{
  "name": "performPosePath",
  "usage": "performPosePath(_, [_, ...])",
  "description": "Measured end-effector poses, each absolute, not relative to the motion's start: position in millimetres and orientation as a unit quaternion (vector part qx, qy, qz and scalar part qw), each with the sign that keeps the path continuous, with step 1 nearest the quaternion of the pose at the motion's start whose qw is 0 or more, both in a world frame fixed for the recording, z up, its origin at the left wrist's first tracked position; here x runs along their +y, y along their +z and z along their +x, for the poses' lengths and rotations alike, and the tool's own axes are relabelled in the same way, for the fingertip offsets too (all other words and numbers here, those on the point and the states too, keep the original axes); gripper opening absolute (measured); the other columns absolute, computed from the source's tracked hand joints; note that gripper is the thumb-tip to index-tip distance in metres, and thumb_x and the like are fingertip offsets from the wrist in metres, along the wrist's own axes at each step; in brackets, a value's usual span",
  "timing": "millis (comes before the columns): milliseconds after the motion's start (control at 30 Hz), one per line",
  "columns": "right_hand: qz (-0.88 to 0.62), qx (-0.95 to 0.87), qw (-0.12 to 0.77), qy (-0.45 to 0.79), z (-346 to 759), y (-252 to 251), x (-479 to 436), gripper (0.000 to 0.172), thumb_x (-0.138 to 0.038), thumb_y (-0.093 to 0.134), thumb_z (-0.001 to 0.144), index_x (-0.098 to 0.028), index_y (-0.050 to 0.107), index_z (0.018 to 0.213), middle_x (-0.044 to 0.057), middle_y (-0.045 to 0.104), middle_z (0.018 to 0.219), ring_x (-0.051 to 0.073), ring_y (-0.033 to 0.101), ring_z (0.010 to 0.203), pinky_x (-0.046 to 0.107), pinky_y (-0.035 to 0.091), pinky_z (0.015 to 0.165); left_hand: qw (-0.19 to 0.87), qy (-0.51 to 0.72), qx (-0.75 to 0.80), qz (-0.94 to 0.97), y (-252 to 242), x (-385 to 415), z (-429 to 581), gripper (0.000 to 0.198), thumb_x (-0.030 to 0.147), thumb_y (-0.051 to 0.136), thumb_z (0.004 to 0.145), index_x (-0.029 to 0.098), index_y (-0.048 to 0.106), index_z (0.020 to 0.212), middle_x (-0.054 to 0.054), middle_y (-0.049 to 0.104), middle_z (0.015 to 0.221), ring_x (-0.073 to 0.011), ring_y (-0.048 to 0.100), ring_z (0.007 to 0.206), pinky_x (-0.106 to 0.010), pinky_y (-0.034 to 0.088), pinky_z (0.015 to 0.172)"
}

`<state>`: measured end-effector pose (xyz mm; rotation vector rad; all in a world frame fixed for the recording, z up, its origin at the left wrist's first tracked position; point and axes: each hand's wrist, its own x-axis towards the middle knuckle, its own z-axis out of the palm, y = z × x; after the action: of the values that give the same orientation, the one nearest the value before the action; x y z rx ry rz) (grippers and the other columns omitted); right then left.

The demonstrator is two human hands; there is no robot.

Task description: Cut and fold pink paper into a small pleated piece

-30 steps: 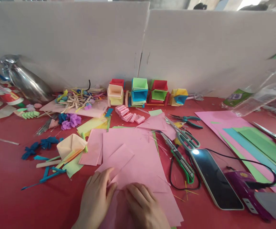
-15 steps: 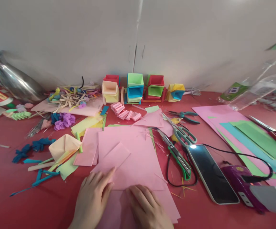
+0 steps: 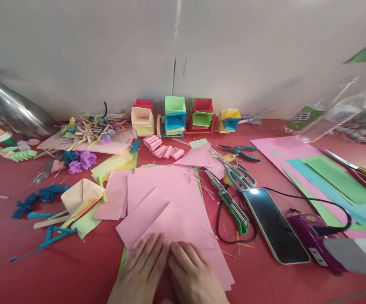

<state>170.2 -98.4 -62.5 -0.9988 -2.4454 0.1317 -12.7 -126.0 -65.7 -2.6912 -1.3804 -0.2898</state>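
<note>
Both my hands rest side by side at the front of a stack of pink paper (image 3: 173, 179). My left hand (image 3: 146, 261) lies flat, fingers stretched out over the near end of a small pink paper piece (image 3: 160, 219). Its thumb is mostly hidden. Beside it, almost touching, my right hand (image 3: 192, 266) lies with slightly bent fingers on the pink sheets; its thumb is out of sight. A slanted pink paper strip (image 3: 138, 215) lies partly under the small piece. The paper beneath both palms cannot be seen.
To the right lie a green utility knife (image 3: 230, 204), scissors (image 3: 241, 177), pliers (image 3: 242, 153), a phone (image 3: 276, 228) and a purple plug adapter (image 3: 309, 238) with a black cable. Folded paper boxes (image 3: 174, 120) line the wall. Blue paper flowers (image 3: 40, 198) and paper scraps lie left.
My left hand has moved right, flattened and come alongside my right hand. More of the slanted pink strip now shows at the left. The view has shifted slightly.
</note>
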Motion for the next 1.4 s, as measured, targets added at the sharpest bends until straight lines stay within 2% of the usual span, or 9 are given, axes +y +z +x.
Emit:
performPosePath(167, [-0.362,-0.896,0.25,0.063,180.4,-56.2,-100.8,0.028,-0.014,0.041,0.086,-0.014,0.06,0.106,0.008,0.065,0.102,0.019,0.056,0.097,0.029,0.049,0.087,0.101,-0.095,-0.444,-0.885,-77.8,-125.5,-12.6,0.07,0.039,0.048,0.08,0.009,0.027,0.14,-0.009,0.047,0.136,-0.024,0.037,0.125,-0.034,0.031,0.099])
performPosePath(367, [-0.374,-0.895,0.242,0.029,208.7,-48.2,-102.8,0.032,-0.014,0.039,0.087,-0.014,0.06,0.112,0.008,0.067,0.102,0.019,0.059,0.096,0.027,0.051,0.082,0.173,-0.082,-0.435,-0.88,-71.4,-124.7,-9.2,0.053,0.03,0.047,0.085,0.024,0.035,0.137,-0.007,0.053,0.13,-0.0245,0.044,0.119,-0.037,0.034,0.094])
performPosePath(567, [-0.379,-0.891,0.248,0.002,200.6,-49.7,-103.2,0.036,-0.023,0.03,0.093,-0.016,0.062,0.109,0.005,0.069,0.096,0.02,0.062,0.088,0.028,0.051,0.077,0.157,-0.11,-0.435,-0.88,-63.9,-122.5,-4.6,0.056,0.054,0.043,0.082,0.022,0.048,0.127,-0.009,0.055,0.126,-0.026,0.046,0.116,-0.037,0.033,0.093])
performPosePath(667, [-0.389,-0.884,0.258,-0.005,193.8,-53.2,-103.8,0.043,-0.029,0.024,0.095,-0.015,0.064,0.105,0.005,0.07,0.093,0.019,0.062,0.085,0.028,0.05,0.077,0.154,-0.134,-0.448,-0.871,-64.3,-122.1,-0.5,0.053,0.056,0.044,0.08,0.02,0.055,0.119,-0.009,0.057,0.123,-0.0263,0.045,0.116,-0.038,0.03,0.095])
performPosePath(867, [-0.406,-0.879,0.247,-0.031,191.6,-56.0,-106.6,0.044,-0.026,0.022,0.095,-0.016,0.064,0.102,0.004,0.07,0.092,0.018,0.063,0.083,0.025,0.052,0.072,0.148,-0.152,-0.463,-0.86,-69.4,-123.1,3.0,0.048,0.048,0.045,0.082,0.021,0.054,0.12,-0.008,0.057,0.123,-0.0258,0.042,0.118,-0.038,0.026,0.098])
performPosePath(1000, [-0.399,-0.896,0.194,-0.023,198.9,-53.0,-106.0,0.035,-0.016,0.032,0.088,-0.016,0.063,0.104,0.004,0.07,0.094,0.017,0.063,0.084,0.021,0.054,0.07,0.151,-0.146,-0.453,-0.867,-71.4,-123.1,-0.3,0.054,0.056,0.043,0.081,0.021,0.053,0.121,-0.009,0.055,0.125,-0.0273,0.04,0.12,-0.039,0.025,0.099])
performPosePath(1167, [-0.419,-0.887,0.185,-0.05,226.7,-52.7,-106.0,0.04,-0.007,0.03,0.081,-0.014,0.062,0.104,0.008,0.069,0.095,0.018,0.064,0.085,0.022,0.056,0.071,0.15,-0.153,-0.445,-0.87,-70.1,-121.6,-3.5,0.064,0.066,0.039,0.078,0.022,0.052,0.123,-0.009,0.055,0.126,-0.0275,0.038,0.121,-0.039,0.023,0.1])
performPosePath(1233, [-0.416,-0.892,0.165,-0.062,242.1,-51.9,-105.9,0.038,-0.009,0.033,0.081,-0.013,0.061,0.106,0.009,0.068,0.098,0.019,0.064,0.087,0.023,0.056,0.072,0.15,-0.146,-0.439,-0.874,-67.4,-121.1,-4.2,0.069,0.068,0.036,0.077,0.021,0.052,0.124,-0.009,0.054,0.126,-0.0275,0.038,0.121,-0.038,0.022,0.1])
performPosePath(1400, [-0.494,-0.84,0.213,-0.074,263.8,-35.2,-100.4,0.03,-0.023,0.038,0.088,-0.014,0.062,0.103,0.012,0.064,0.098,0.02,0.065,0.085,0.026,0.057,0.067,0.148,-0.135,-0.435,-0.878,-60.5,-121.7,-5.0,0.071,0.069,0.035,0.077,0.02,0.051,0.125,-0.01,0.054,0.127,-0.0271,0.038,0.121,-0.037,0.023,0.099])
